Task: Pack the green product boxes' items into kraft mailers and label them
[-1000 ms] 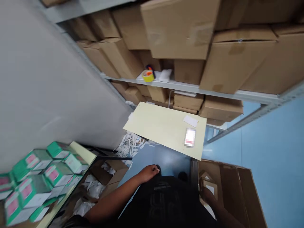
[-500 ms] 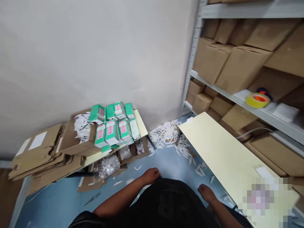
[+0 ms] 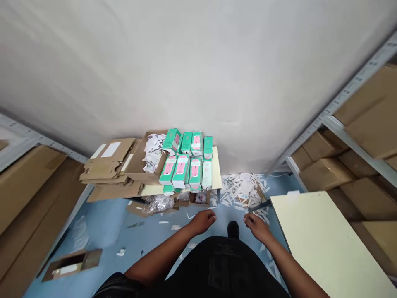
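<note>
My left hand (image 3: 203, 222) hangs in front of my body above the blue floor, its fingers curled in and nothing showing in them. On the other side, my right hand (image 3: 257, 227) is also loosely curled, with no object visible in it, left of a pale yellow table (image 3: 338, 236). Neither hand touches anything. Ahead, several green-and-pink boxes (image 3: 181, 170) stand in rows on a low cream table (image 3: 217, 167). Beside them sits an open cardboard box (image 3: 141, 176) holding crumpled printed paper or packets (image 3: 153, 151).
Flattened cardboard (image 3: 108, 169) is stacked at the low table's left end. Clear plastic wrap (image 3: 159, 203) lies beneath. White paper scraps (image 3: 243, 188) cover the floor between the tables. Shelving with cartons (image 3: 328, 174) stands right; large cartons (image 3: 27, 198) stand left. An open carton (image 3: 72, 265) lies on the floor.
My view has turned left and down, so the boxes now sit nearer the middle. The tape rolls on the right shelf have left view. My right hand has come forward and inward.
</note>
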Demonstrator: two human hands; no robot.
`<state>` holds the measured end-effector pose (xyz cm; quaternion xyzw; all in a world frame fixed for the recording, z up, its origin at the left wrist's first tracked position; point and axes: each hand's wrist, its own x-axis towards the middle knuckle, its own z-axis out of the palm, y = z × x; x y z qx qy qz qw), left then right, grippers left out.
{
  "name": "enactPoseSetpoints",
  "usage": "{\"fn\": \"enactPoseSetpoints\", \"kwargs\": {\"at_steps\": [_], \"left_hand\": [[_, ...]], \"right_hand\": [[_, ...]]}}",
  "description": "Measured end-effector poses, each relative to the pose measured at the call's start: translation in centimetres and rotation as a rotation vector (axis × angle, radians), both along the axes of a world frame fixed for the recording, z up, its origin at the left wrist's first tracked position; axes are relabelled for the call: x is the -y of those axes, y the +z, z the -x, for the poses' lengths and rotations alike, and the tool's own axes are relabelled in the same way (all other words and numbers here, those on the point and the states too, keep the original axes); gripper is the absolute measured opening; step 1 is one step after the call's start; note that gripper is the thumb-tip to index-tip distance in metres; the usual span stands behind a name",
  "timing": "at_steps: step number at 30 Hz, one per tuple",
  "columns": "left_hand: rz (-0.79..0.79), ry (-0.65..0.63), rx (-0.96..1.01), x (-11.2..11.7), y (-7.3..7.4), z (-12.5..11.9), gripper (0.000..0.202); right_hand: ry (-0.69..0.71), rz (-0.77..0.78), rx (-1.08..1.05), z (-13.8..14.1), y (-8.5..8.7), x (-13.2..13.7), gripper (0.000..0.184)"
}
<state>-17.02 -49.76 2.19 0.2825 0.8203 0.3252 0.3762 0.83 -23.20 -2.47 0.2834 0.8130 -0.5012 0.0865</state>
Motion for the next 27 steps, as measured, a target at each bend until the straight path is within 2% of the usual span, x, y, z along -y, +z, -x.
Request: {"fn": "enactPoseSetpoints", "kwargs": {"at_steps": [6, 13, 17, 22, 25, 27], "left_hand": [[-0.056, 0.233, -0.065, -2.6, 2.3, 3.0, 0.033], [-0.080, 0.452, -0.098, -4.6, 5.4, 5.5, 0.032], [-0.127, 0.500, -0.131, -4.3, 6.3, 7.2, 0.031], [-0.119, 0.512, -0.175, -2.8, 6.9, 9.8, 0.029], [-0.069, 0.508, -0.253, -1.3, 7.7, 13.0, 0.029], [-0.017, 0.544, -0.396, 0.0, 8.6, 16.5, 0.031]], "right_hand": [[0.203, 0.132, -0.056, 7.7, -0.9, -4.6, 0.036], [0.422, 0.095, -0.046, 14.5, 0.4, -7.3, 0.032], [0.465, 0.108, -0.061, 17.6, 1.2, -7.3, 0.032], [0.411, 0.129, -0.066, 20.4, 1.4, -5.9, 0.036], [0.371, 0.140, -0.048, 21.9, 1.2, -4.6, 0.038], [0.362, 0.139, -0.039, 22.9, 1.2, -3.4, 0.038]]}}
